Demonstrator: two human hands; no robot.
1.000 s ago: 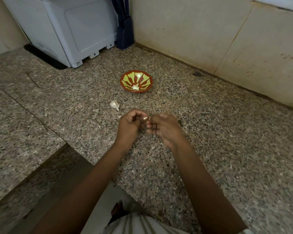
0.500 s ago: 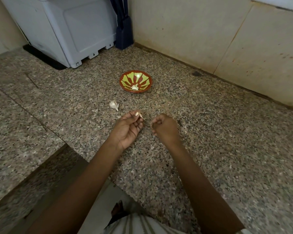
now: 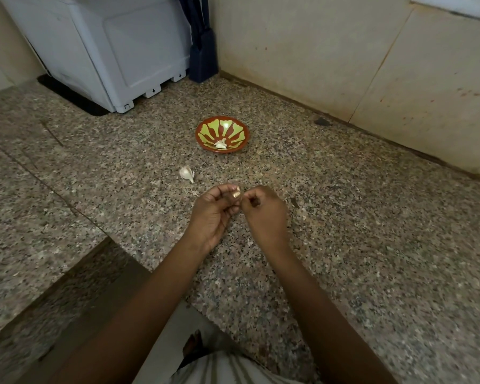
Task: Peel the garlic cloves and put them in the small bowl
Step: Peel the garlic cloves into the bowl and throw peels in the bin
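My left hand (image 3: pixel 214 214) and right hand (image 3: pixel 263 214) pinch a garlic clove, hidden between my fingertips. The small bowl (image 3: pixel 205 131) lies straight ahead, and the unpeeled clove (image 3: pixel 186 173) is nearer my left.

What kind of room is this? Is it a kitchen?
Most likely a home kitchen: a speckled granite counter, a small painted bowl with garlic in it, and a white appliance standing in the corner.
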